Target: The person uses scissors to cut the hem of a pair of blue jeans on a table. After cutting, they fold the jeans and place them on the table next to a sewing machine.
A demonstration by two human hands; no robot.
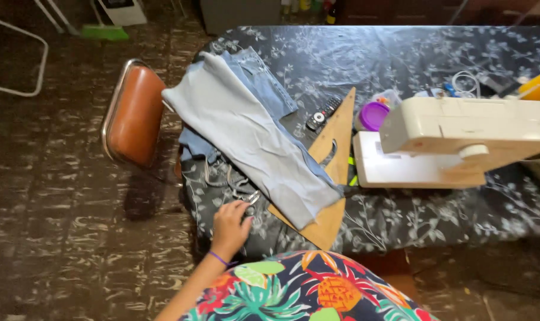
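My left hand (231, 223) reaches to the near edge of the table, fingers curled on the handles of metal scissors (250, 199). The scissors lie on the dark flowered tablecloth (401, 220), partly under a pale blue denim piece (246, 131) that stretches diagonally across the table's left end. A wooden triangular ruler (334, 151) lies beneath the denim, its tip hanging over the table edge. My wrist carries a thin purple band. My right hand is out of sight.
A cream sewing machine (460, 137) stands at the right. Beside it are a purple-lidded jar (374, 116), a black remote control (323, 113) and a white cable (466, 82). A brown padded chair (136, 113) stands left of the table on the patterned floor.
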